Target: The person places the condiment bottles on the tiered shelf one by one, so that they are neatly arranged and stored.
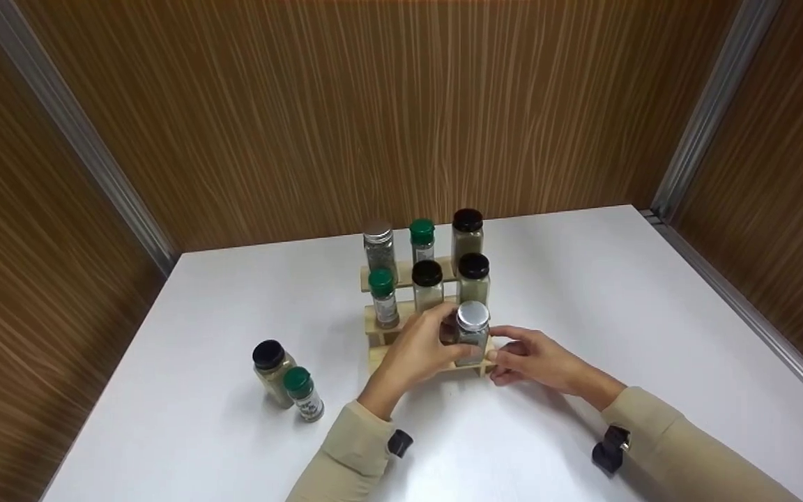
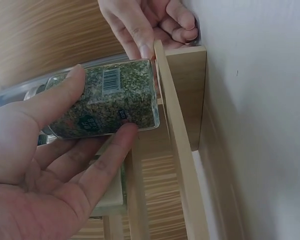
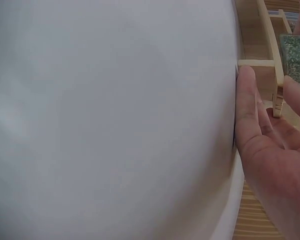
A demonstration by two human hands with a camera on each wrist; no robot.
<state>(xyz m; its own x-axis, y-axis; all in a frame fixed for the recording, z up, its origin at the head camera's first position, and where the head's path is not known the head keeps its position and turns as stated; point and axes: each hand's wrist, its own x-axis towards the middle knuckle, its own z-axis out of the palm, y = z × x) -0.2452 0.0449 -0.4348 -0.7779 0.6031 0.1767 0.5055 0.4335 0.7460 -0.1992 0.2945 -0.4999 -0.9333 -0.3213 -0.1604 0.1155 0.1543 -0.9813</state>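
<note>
My left hand [image 1: 412, 355] holds a square glass spice jar [image 1: 472, 338] with a silver lid at the right end of the lowest tier of a wooden spice rack [image 1: 376, 355]. Green dried herbs fill the jar, as the left wrist view shows; its base [image 2: 149, 95] is beside the front rail [image 2: 176, 135]. My thumb lies on one face, fingers on the other. At the rack's right end, my right hand [image 1: 544, 362] grips the corner, fingers against the side panel [image 3: 265, 80] and thumb by the front rail. Part of the rack is hidden behind my left hand.
The top tier bears a silver-lidded jar [image 1: 380, 254], a green-capped one [image 1: 422, 240] and a black-lidded one [image 1: 468, 233]. A green-capped jar [image 1: 384, 300] and two black-lidded jars stand below. Left on the white table [image 1: 199, 314] are a black-lidded jar [image 1: 272, 369] and a green-capped jar [image 1: 304, 397].
</note>
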